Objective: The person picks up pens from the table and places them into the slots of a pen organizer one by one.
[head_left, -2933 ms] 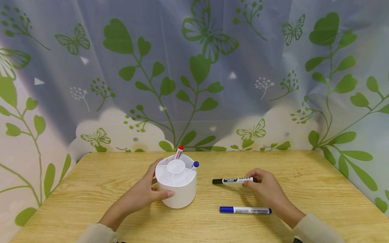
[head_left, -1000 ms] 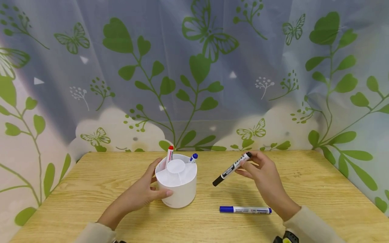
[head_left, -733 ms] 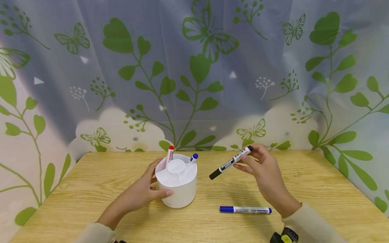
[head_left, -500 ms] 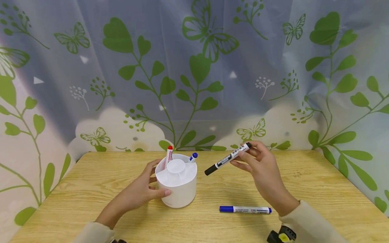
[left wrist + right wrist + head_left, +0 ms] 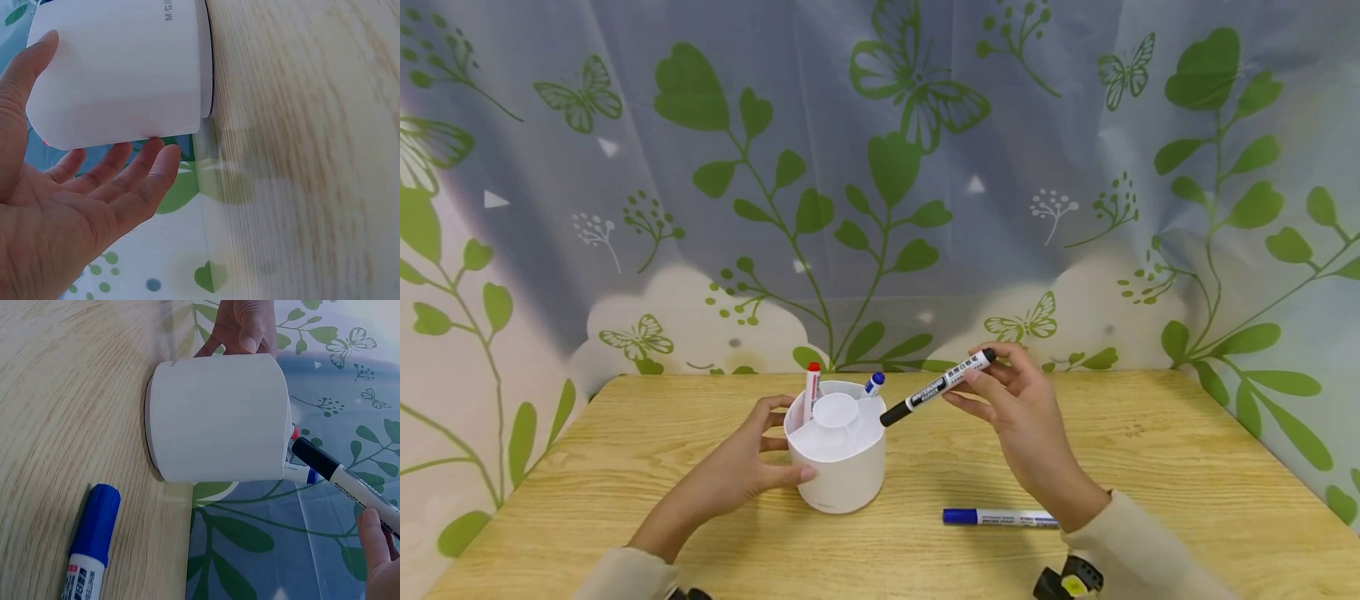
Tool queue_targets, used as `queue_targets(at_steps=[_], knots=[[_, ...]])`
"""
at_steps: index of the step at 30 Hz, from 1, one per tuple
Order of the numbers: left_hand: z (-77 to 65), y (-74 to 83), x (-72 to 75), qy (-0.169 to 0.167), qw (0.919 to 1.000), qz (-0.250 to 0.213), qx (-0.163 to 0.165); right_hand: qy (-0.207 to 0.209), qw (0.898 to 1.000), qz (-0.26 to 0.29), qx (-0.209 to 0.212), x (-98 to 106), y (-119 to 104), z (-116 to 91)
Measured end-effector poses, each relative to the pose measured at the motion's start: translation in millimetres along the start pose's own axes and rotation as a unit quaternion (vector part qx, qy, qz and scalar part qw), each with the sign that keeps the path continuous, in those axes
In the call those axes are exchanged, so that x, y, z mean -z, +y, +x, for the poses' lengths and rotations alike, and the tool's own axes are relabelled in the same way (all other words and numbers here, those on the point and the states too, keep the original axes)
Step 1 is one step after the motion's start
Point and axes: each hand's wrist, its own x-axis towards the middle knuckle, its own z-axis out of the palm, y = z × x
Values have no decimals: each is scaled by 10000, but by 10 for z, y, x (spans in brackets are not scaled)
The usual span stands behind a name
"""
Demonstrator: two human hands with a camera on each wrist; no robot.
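A white round pen holder [image 5: 841,479] with inner dividers stands on the table. My left hand [image 5: 737,467] grips its left side, thumb in front and fingers behind; in the left wrist view the fingertips [image 5: 164,156] meet its wall. Inside the holder lean a red-capped marker [image 5: 812,387] and a blue-ended marker [image 5: 873,384]. Between thumb and fingers my right hand [image 5: 1022,412] pinches a black whiteboard marker [image 5: 936,387], tilted with its cap down at the holder's right rim. A blue marker [image 5: 1000,517] lies on the table, one end hidden behind the right wrist.
The wooden table [image 5: 700,558] runs back to a curtain [image 5: 760,208] printed with green leaves and butterflies. Black devices are strapped at both wrists, the right strap [image 5: 1071,577] showing a yellow patch.
My right hand has lifted the black marker from the table, tilted it cap-down and brought it left to the holder. The holder has turned a little, its markers shifting left, under my left hand.
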Motion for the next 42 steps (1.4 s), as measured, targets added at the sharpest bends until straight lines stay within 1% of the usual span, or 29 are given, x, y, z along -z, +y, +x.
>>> queue_targets(at_steps=[6, 15, 21, 23, 30, 34, 38, 42], knots=[[-12, 8, 11, 19, 10000, -36, 43, -82, 9999, 70, 75, -109, 43, 33], [-4, 0, 16, 26, 10000, -11, -14, -305, 9994, -160, 77, -246, 140, 60], [9, 8, 2, -88, 9997, -184, -117, -462, 9982, -371, 64, -341, 210, 54], [10, 10, 2, -129, 9996, -177, -176, -493, 9977, -449, 88, -377, 223, 49], [10, 8, -11, -99, 9997, -161, -176, -668, 9952, -700, 116, -492, 263, 17], [18, -5, -21, -83, 9996, -146, -242, -738, 9910, -1090, 254, -537, 310, 14], [20, -12, -34, -73, 9997, -102, -224, -773, 9868, -1369, 390, -567, 355, 7], [19, -10, -49, -80, 9998, -54, -161, -802, 9859, -1432, 326, -594, 383, 1]])
